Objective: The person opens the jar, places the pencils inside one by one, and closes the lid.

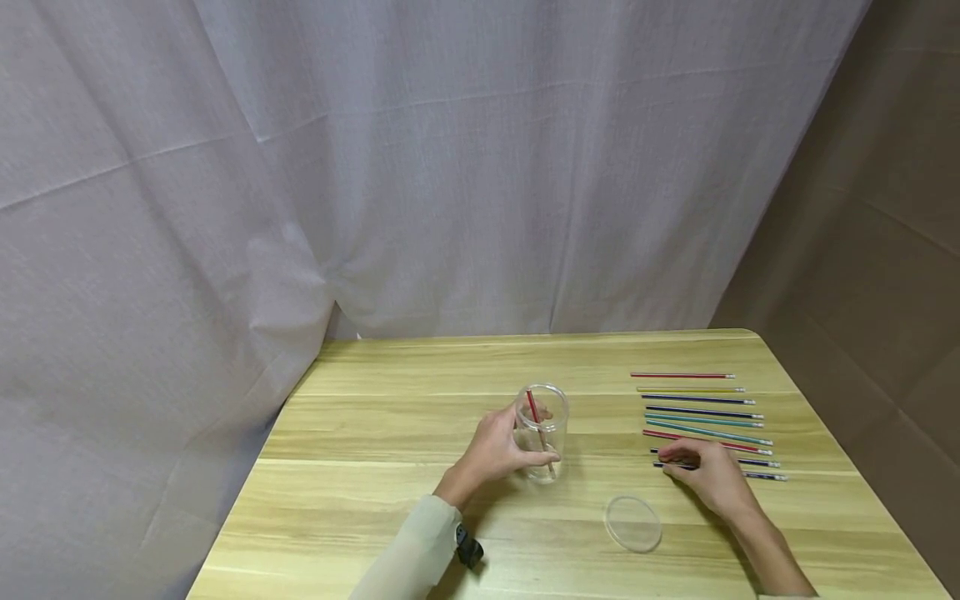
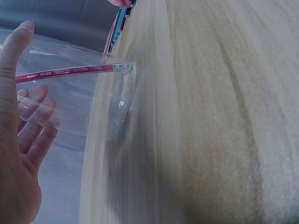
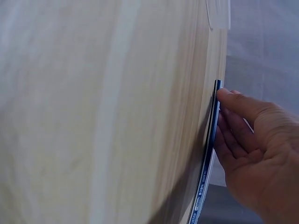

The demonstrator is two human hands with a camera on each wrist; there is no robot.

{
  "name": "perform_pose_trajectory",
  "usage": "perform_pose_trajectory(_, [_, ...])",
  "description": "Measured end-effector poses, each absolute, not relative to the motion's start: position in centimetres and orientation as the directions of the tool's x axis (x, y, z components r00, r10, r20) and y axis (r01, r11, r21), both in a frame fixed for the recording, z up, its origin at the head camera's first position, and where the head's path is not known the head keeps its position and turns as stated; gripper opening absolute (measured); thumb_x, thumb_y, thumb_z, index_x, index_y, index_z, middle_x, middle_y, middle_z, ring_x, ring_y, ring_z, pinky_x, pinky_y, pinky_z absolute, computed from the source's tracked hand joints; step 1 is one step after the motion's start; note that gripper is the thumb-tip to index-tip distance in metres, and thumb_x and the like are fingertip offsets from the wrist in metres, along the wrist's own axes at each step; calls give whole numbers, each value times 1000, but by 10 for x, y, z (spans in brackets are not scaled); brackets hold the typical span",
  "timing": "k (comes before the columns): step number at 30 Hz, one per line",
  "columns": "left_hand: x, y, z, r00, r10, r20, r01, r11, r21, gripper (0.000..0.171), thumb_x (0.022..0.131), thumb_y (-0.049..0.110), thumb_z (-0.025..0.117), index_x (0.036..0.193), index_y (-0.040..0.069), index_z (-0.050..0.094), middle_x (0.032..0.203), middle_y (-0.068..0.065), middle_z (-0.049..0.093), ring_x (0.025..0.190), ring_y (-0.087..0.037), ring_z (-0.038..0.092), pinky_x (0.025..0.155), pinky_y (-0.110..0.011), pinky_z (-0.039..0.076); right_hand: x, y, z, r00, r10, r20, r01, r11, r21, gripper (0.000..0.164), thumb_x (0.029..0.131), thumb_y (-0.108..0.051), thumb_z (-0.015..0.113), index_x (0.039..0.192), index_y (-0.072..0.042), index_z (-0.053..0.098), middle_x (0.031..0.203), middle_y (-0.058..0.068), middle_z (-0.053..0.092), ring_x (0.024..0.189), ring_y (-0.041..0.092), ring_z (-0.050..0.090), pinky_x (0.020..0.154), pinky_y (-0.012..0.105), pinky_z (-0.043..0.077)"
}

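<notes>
My left hand (image 1: 495, 446) grips a clear plastic cup (image 1: 559, 427) from its left side, thumb in front and fingers round the far wall. Leaning inside the cup is a red pencil (image 1: 533, 407); its white eraser end sits at the cup's bottom in the left wrist view. At the right, my right hand (image 1: 711, 479) pinches the nearest dark blue pencil (image 3: 209, 144) close to its left end, which pokes out past the thumb tip. That pencil's eraser end points right, and the hand covers its middle in the head view.
Beyond the right hand, several pencils lie in a row, among them a yellow pencil (image 1: 690, 389), a teal pencil (image 1: 705, 429) and a red pencil (image 1: 678, 375). A clear round lid (image 1: 633, 525) lies on the wooden table (image 1: 360, 442) in front. Grey curtain (image 1: 450, 208) hangs behind.
</notes>
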State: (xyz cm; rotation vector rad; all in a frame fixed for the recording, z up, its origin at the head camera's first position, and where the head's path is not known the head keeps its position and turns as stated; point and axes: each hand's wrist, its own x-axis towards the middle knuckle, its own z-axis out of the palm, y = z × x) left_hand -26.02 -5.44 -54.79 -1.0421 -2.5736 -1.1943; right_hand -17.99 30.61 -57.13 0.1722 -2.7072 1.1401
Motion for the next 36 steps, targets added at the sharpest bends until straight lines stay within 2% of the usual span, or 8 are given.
perform_pose_trajectory(7, [-260, -54, -547, -760, 536, 366, 627, 459, 630, 66, 78, 48, 94, 131, 28, 59, 121, 22, 71, 109, 0, 67, 91, -27, 53, -180, 303, -570, -974, -25, 224, -165, 759, -630, 20, 82, 0, 88, 97, -10, 81, 93, 1, 79, 85, 13, 73, 75, 26, 55])
perform_pose_trajectory(11, [-260, -55, -547, -753, 540, 377, 638, 454, 622, 64, 78, 47, 94, 129, 26, 61, 121, 21, 71, 108, -1, 67, 90, -26, 54, -180, 302, -569, -973, -37, 228, -177, 755, -632, 19, 82, 2, 88, 96, -8, 81, 92, 2, 79, 83, 15, 73, 74, 28, 57])
perform_pose_trajectory(17, [-260, -55, -547, -748, 544, 380, 642, 450, 621, 63, 79, 46, 94, 129, 25, 62, 122, 20, 71, 108, -2, 67, 89, -24, 53, -181, 299, -571, -962, -47, 268, -211, 751, -626, 22, 79, 6, 89, 93, -9, 80, 87, -1, 78, 79, 12, 73, 71, 26, 57])
perform_pose_trajectory(24, [-260, -54, -547, -756, 540, 370, 633, 457, 625, 61, 79, 47, 94, 128, 27, 63, 120, 21, 72, 106, 0, 66, 88, -22, 52, -180, 297, -570, -960, -50, 276, -218, 750, -624, 23, 79, 8, 88, 91, -9, 79, 86, -2, 77, 78, 14, 73, 70, 26, 57])
perform_pose_trajectory(36, [-258, -54, -547, -767, 537, 352, 620, 477, 623, 64, 79, 49, 94, 130, 29, 61, 122, 19, 72, 105, 1, 66, 88, -23, 51, -176, 287, -562, -947, -32, 319, -230, 763, -605, 20, 80, 4, 89, 92, -10, 80, 86, -1, 78, 78, 9, 72, 70, 26, 58])
